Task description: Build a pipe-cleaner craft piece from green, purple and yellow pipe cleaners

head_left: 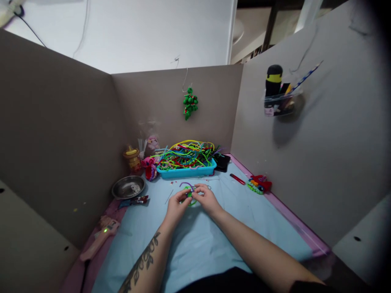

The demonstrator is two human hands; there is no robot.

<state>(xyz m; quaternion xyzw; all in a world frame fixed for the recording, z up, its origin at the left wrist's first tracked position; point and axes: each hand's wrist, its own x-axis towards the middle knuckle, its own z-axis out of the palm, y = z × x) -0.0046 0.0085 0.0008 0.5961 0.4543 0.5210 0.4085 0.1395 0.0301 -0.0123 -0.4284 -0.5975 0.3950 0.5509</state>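
Note:
Both hands meet over the middle of the blue-covered table (207, 240). Between the fingertips is a small green and purple pipe-cleaner piece (190, 195), with a purple end curling up at the back and a green loop below. My left hand (177, 205) pinches it from the left. From the right, my right hand (207, 199) grips it with thumb and fingers. Much of the piece is hidden by the fingers. A thin dark stick (169, 197) lies just left of my left hand.
Behind stands a blue tray (186, 173) heaped with pipe cleaners (189, 152). A metal bowl (128, 187), a wrapper (136, 201) and a pink glue gun (100, 240) are on the left. A red pen-like tool (237, 179) and red-green craft piece (259, 184) lie right. Grey panels surround the table.

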